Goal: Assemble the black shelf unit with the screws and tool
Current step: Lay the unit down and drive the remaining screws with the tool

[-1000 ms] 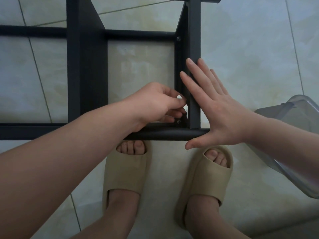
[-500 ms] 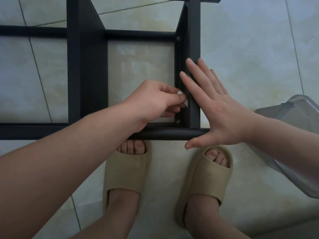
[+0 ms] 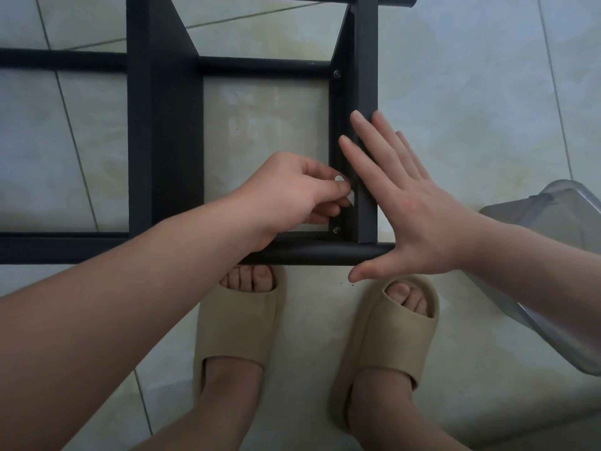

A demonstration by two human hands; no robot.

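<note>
The black shelf unit stands on the tiled floor below me, seen from above as black panels and tubes. My right hand lies flat with straight fingers against the outside of the right panel, thumb under the front tube. My left hand reaches inside the frame and pinches a small thing at the panel's inner face; the thing itself is hidden by the fingertips. Two screw heads show on that inner face, one near the back, one near the front.
My two feet in beige slides stand just in front of the front tube. A clear plastic container sits on the floor at the right, partly behind my right forearm. Pale floor tiles lie all around.
My left hand's fingers have shifted slightly up and turned at the panel's inner face. My right hand and the shelf have stayed still.
</note>
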